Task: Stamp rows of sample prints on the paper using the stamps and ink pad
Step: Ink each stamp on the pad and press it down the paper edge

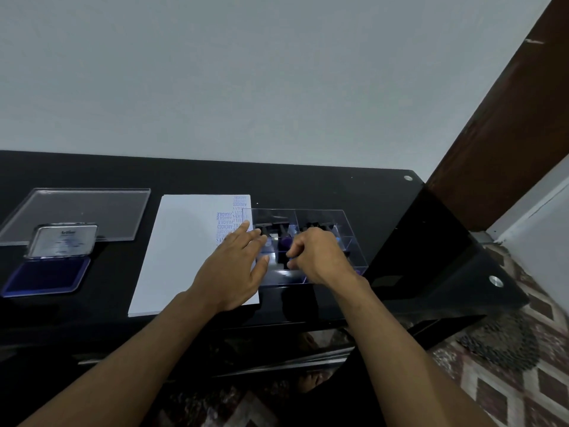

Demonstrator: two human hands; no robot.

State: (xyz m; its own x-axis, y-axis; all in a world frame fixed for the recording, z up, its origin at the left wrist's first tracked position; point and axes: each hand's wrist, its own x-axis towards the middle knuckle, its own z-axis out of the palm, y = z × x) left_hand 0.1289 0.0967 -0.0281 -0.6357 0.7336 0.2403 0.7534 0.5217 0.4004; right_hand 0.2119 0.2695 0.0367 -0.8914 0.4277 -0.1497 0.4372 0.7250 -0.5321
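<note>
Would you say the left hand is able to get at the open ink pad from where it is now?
Probably yes. The left hand lies open on the paper, and the ink pad sits lid-up further left with only bare table between them.

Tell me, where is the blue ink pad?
In the head view, the ink pad lies open at the table's far left, left of the paper, just in front of a clear lid.

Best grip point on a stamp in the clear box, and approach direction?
Probably pinch the black handle of a stamp from above: the stamps stand upright inside the clear box, whose walls block sideways access while the top is open. The right hand is already reaching in there.
</note>
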